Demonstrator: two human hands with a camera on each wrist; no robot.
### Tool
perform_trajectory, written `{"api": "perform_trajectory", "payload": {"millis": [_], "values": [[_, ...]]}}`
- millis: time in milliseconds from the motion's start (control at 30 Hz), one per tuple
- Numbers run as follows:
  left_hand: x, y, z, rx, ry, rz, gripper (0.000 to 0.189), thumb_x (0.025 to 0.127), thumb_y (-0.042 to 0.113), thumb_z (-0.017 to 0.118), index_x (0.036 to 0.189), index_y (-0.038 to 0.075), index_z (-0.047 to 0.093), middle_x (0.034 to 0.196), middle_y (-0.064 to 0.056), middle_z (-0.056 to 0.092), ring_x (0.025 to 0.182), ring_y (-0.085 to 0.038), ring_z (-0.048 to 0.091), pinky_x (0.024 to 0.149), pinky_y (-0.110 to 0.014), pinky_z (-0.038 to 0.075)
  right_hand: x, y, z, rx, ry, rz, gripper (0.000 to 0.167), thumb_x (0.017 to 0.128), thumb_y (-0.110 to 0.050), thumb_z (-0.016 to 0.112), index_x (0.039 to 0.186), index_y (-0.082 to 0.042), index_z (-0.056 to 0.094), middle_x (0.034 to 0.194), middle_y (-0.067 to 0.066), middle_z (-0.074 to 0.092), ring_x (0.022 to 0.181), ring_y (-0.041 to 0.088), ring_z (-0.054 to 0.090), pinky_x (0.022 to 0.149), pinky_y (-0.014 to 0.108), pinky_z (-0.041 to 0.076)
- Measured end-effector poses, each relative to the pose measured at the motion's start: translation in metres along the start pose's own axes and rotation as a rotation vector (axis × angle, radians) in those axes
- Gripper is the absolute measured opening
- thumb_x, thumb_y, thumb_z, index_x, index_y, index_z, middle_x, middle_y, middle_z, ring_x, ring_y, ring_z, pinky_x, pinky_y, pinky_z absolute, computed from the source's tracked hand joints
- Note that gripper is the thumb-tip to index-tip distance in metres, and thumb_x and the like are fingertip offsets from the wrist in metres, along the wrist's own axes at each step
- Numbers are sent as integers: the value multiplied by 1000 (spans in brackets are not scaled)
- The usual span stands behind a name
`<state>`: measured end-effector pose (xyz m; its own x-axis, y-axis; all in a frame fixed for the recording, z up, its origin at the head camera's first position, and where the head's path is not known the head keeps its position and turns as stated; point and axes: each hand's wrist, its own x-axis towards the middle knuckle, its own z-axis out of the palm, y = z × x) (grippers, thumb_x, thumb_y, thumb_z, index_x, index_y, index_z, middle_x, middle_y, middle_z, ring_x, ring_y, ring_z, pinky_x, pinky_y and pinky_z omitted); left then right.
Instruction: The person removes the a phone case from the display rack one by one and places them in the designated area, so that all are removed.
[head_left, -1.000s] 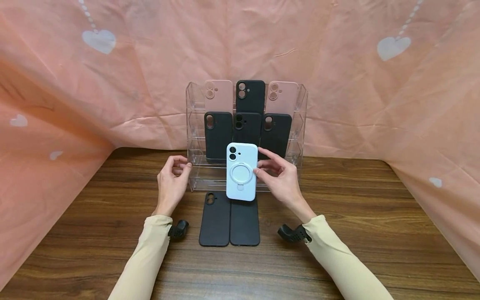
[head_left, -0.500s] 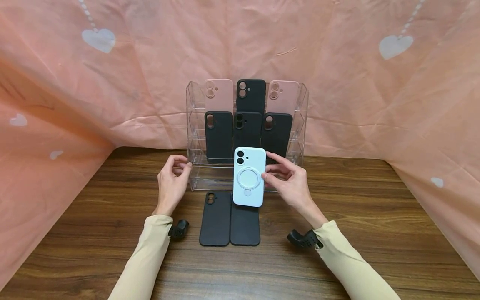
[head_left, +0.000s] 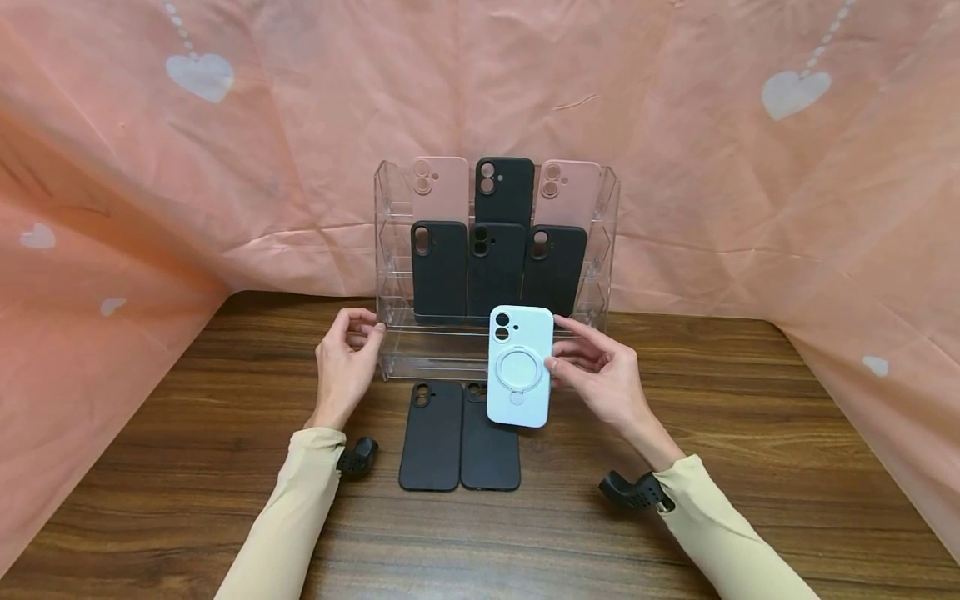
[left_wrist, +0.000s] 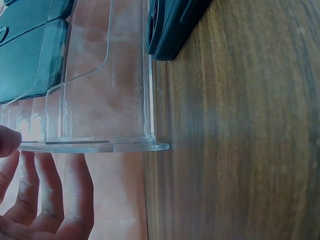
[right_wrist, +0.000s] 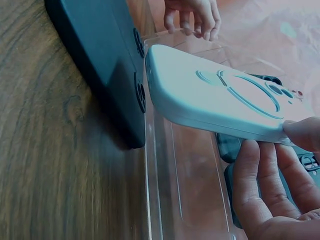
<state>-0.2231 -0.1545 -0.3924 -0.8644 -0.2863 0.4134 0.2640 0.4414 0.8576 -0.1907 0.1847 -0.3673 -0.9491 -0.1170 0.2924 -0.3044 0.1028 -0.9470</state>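
My right hand (head_left: 603,379) pinches a white phone case (head_left: 519,367) by its right edge, thumb on the back and fingers behind. The case has a ring with a small tab and is held upright in front of a clear acrylic display stand (head_left: 420,367). At the stand's left side panel, my left hand (head_left: 347,362) grips the edge, with thumb and fingers (left_wrist: 47,185) on opposite faces in the left wrist view. Two black phone cases lie flat before the stand: the left one (head_left: 431,442) shows whole, the right one (head_left: 489,458) is partly hidden by the white case.
Pink cases, one at left (head_left: 442,187) and one at right (head_left: 573,187), flank a black case (head_left: 506,187) on the upper tier. Below them stand three black cases, including a middle one (head_left: 497,271). Pink cloth (head_left: 675,100) hangs around the wooden table (head_left: 750,400).
My right hand has carried the white case rightward and slightly down toward me, uncovering more of the right flat black case. The left hand has stayed at the stand's side.
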Motion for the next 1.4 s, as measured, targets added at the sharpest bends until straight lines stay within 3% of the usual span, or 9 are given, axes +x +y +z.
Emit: {"api": "perform_trajectory", "payload": {"millis": [767,967,1400], "values": [[1,-1,-1,-1,1,6,14,96,14,69,108,8,66,92,-8,70,68,-2,62,55,-14,52,-24,8,-35,4,-50,47,56,88,7,74,141,-1,58,94,-6,77,82,8,75,68,42,64],[1,-1,-1,6,-2,7,14,96,14,68,108,9,66,92,-8,70,69,-3,62,57,-13,51,-34,13,-40,47,-48,90,56,88,7,74,140,-1,58,93,-3,77,79,8,74,66,38,65],[1,-1,0,12,-3,11,14,96,15,68,109,10,66,93,-7,70,72,-7,63,58,-14,51,-43,21,-50,-9,-58,204,58,90,2,74,143,-1,53,94,-4,77,82,10,74,67,39,65]]}}
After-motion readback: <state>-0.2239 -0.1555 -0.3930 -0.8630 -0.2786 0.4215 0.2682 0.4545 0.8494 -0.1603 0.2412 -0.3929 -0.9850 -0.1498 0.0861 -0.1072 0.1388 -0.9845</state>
